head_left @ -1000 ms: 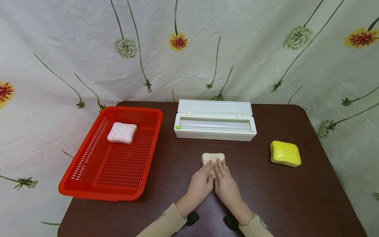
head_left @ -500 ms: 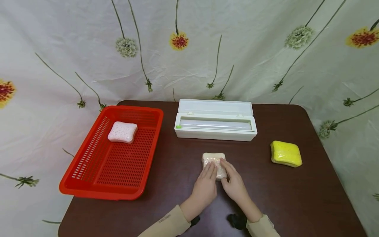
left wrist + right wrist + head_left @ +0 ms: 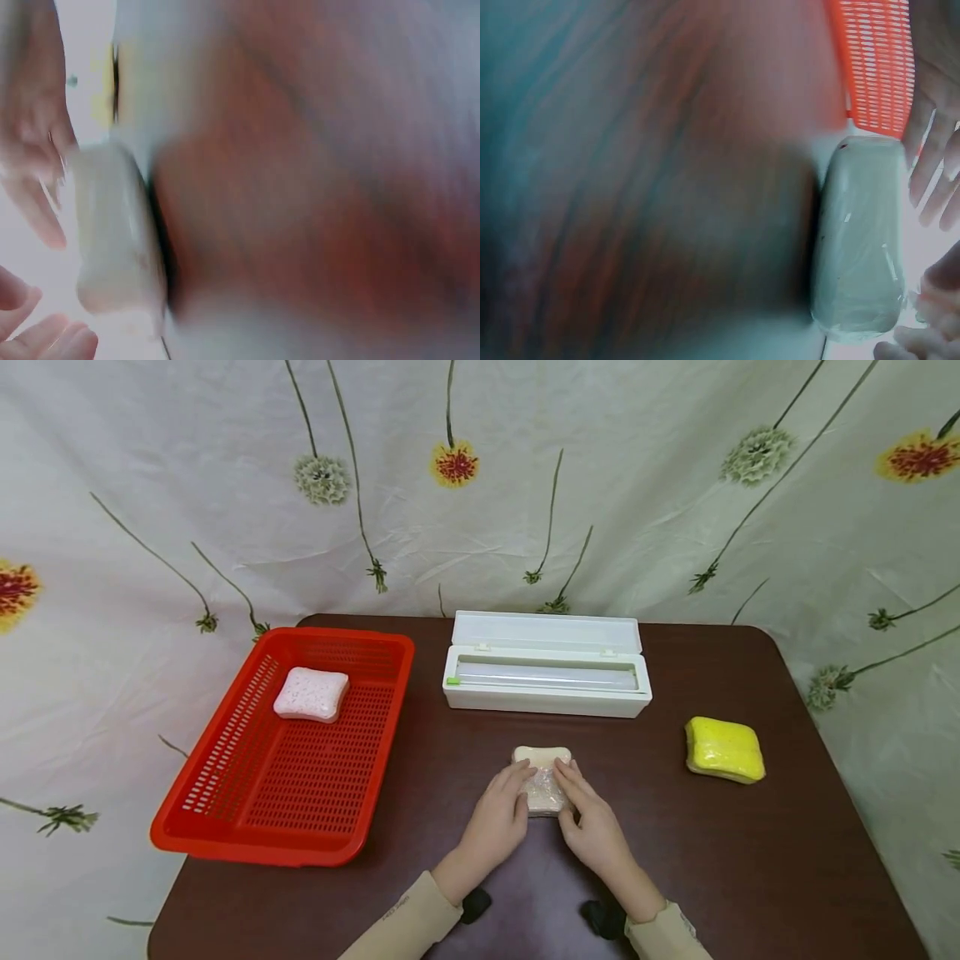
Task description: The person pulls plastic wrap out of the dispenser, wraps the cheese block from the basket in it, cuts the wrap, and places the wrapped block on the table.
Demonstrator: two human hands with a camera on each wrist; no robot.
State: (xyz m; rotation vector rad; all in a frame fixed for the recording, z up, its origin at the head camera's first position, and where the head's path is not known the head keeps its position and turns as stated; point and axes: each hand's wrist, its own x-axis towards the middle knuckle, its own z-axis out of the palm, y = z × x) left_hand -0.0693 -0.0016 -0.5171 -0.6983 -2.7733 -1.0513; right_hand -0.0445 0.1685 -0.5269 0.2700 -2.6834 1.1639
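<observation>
In the head view, a cream sponge [image 3: 543,792] in shiny clear wrap lies flat on the brown table. My left hand [image 3: 489,822] has its fingertips at the sponge's left edge, fingers nearly straight. On the other side my right hand [image 3: 597,833] rests its fingertips on the right part of the top, thumb by the near corner. Both wrist views show the wrapped sponge from the side, the left one at the sponge's smooth end [image 3: 112,232] and the right one along its glossy film [image 3: 861,240]. The middle of the top lies uncovered between the hands.
A red plastic basket [image 3: 251,852] on the left holds a pinkish-white speckled sponge [image 3: 311,695]. Behind my hands stands a white cling film dispenser [image 3: 547,703] with its lid up and a film roll inside. A yellow wrapped sponge [image 3: 724,749] lies at the right.
Both hands were together on the middle of the sponge. The right hand has moved to its right side, then the left hand slid to the left edge. The sponge stays in place.
</observation>
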